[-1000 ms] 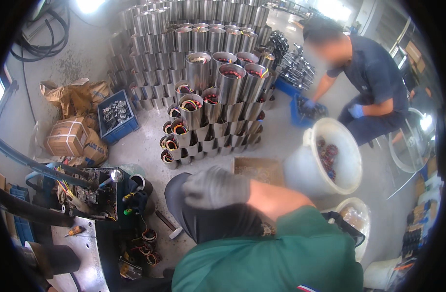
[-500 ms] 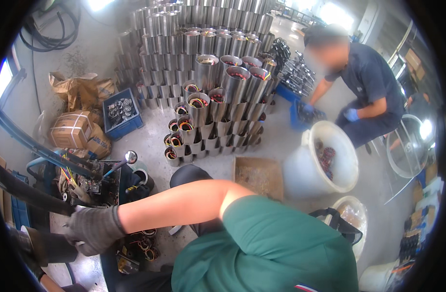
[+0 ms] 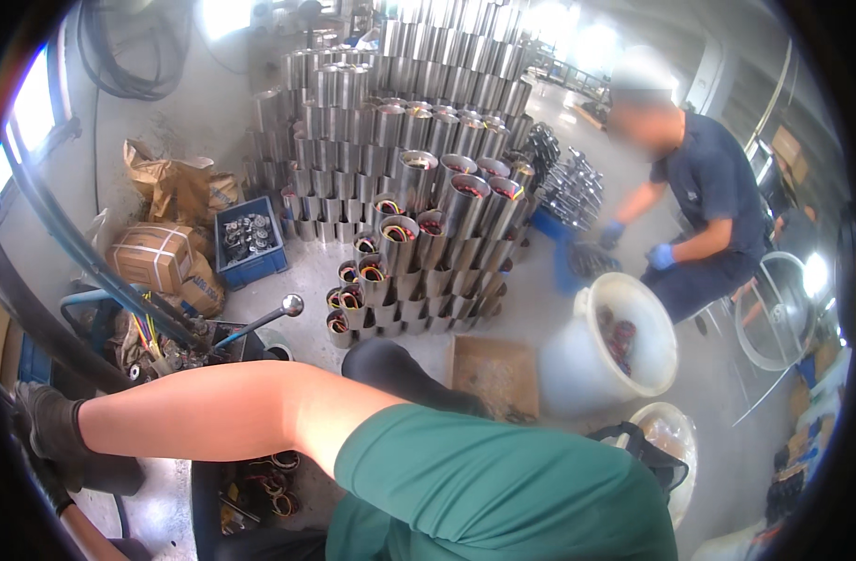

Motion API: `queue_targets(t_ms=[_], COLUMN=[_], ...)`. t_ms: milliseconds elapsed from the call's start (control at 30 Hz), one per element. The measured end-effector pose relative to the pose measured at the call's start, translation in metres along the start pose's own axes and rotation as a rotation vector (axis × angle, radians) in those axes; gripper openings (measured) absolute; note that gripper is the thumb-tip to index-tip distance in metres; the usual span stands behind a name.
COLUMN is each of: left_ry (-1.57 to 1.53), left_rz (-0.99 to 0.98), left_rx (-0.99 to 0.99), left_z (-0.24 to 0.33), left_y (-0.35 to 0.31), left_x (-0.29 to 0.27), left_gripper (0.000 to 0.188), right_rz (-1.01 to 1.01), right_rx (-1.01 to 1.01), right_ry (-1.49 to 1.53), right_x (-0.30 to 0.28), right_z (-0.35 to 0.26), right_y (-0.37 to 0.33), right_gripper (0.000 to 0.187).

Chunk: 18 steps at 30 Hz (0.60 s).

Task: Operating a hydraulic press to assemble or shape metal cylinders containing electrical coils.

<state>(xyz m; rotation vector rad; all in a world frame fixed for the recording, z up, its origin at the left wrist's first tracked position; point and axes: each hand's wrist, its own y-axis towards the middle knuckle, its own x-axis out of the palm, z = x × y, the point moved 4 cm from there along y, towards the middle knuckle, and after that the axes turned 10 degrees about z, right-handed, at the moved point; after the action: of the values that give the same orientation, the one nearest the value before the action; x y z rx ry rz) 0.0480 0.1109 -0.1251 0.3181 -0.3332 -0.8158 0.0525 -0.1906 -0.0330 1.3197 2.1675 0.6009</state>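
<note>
My right arm, in a green sleeve, stretches across to the far left. Its hand, my right hand [image 3: 49, 425], wears a dark grey knitted glove and rests by a dark cylinder [image 3: 117, 474] at the picture's rim. Its fingers are lost in the dark edge. Below it, my left hand [image 3: 47, 481] shows as a dark glove with a bare forearm, mostly cut off by the rim. Whether either hand grips anything is hidden. The cylinder stands over a pale metal surface [image 3: 162, 519]. A lever with a shiny ball knob [image 3: 292, 305] rises nearby.
Stacked steel cylinders [image 3: 419, 252], some with coloured wires inside, stand ahead. A blue crate [image 3: 250, 243] of metal parts and a strapped carton [image 3: 150, 256] lie left. A white tub [image 3: 577, 365] and a shallow box [image 3: 493, 365] stand right. A blue-gloved co-worker [image 3: 704, 206] crouches beyond.
My right hand has moved further left, toward the rim, and its arm is stretched out more. The view has shifted slightly. The co-worker's reaching hand has moved a little.
</note>
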Motion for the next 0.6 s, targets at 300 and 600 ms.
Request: queue_targets(t_ms=[300,600], left_ry=[0.021,0.108], left_rz=[0.058,0.150], left_rx=[0.081,0.200], left_z=[-0.021,-0.041], left_y=[0.022,0.048], left_x=[-0.014,-0.040], left_gripper=[0.052,0.058], right_rz=[0.232,0.351], right_rx=[0.097,0.080], right_ry=[0.421,0.616], right_x=[0.078,0.116], right_z=[0.006,0.008], right_y=[0.075,0.126], right_gripper=[0.058,0.072])
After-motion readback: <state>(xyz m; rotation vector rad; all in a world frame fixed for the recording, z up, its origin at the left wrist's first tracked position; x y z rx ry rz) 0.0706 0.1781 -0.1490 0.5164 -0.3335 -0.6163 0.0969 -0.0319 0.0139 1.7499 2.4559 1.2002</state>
